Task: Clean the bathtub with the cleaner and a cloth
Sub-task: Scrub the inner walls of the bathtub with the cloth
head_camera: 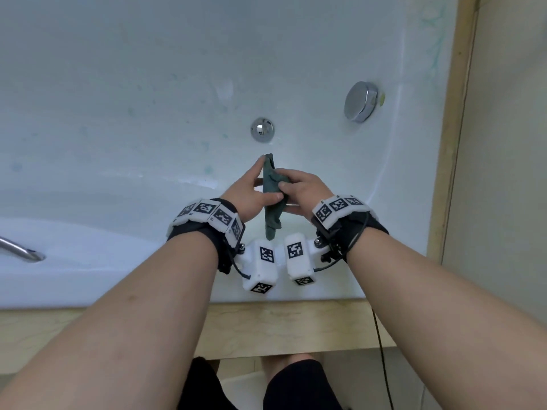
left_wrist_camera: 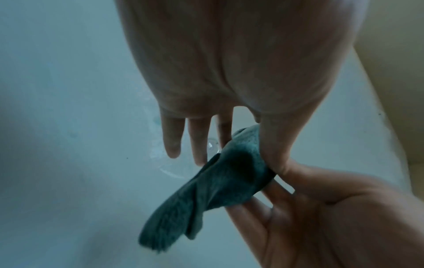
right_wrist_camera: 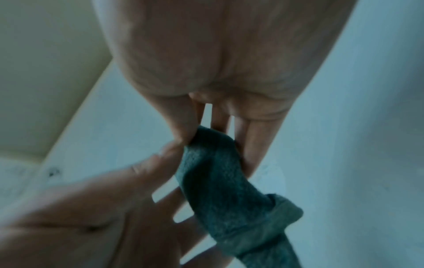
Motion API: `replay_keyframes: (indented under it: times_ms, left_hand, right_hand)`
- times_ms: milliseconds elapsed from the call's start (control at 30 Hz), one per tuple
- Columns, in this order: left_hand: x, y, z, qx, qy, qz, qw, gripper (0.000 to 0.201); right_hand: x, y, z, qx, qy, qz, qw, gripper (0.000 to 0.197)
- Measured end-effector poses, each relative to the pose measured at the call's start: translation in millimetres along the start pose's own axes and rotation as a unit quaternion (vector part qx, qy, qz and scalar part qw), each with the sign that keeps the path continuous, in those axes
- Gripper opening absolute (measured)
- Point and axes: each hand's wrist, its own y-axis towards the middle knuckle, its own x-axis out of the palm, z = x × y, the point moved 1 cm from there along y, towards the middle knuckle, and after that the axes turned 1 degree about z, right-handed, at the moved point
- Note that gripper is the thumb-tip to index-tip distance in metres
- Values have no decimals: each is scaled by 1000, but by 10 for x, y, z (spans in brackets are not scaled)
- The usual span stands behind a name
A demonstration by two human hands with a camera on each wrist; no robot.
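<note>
I hold a dark green cloth [head_camera: 272, 199] bunched and hanging between both hands, above the floor of the white bathtub [head_camera: 118, 99]. My left hand [head_camera: 260, 182] pinches its upper part between thumb and forefinger. My right hand [head_camera: 291, 184] grips it from the other side. In the left wrist view the left thumb presses the cloth [left_wrist_camera: 218, 185] while the other fingers [left_wrist_camera: 172, 143] stay straight, and the right hand [left_wrist_camera: 298, 190] meets it from below. The right wrist view shows the cloth [right_wrist_camera: 213, 177] held between the right thumb and fingers. Blue-green spots [head_camera: 208, 170] dot the tub floor.
A chrome drain [head_camera: 262, 130] lies just beyond the hands. A chrome overflow knob [head_camera: 360, 101] sits on the tub's right end wall. A metal handle [head_camera: 23, 251] juts in at the left rim. A wooden frame [head_camera: 296, 327] borders the tub at the front and right.
</note>
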Motion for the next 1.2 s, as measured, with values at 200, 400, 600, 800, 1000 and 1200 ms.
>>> replay_keyframes:
  times_ms: [200,400,600,800,1000,1200]
  left_hand:
    - [122,4,323,22,-30,19,999,60]
    - [368,65,607,69,2,119,990,25]
    - [735,171,906,118,70,146,980,39]
    - [1088,319,1179,124,49,147,980,27]
    - [1379,637,1435,166,81,118,976,39]
    - [1561,904,1620,230,260,131,929,56]
  right_hand:
    - [-182,-192,-188,-40,95,12,995,27]
    - [-556,-187,-173,-139,-46,220,964,26]
    - [-1190,-248,11,-119,-372,434,812,63]
    - [-1522,-183,254,-64,-424,402,809,90]
    - [-1550,-1,180,-63,-441,416,793,96]
    - [-1572,69,129,-69,-434,415,797,98]
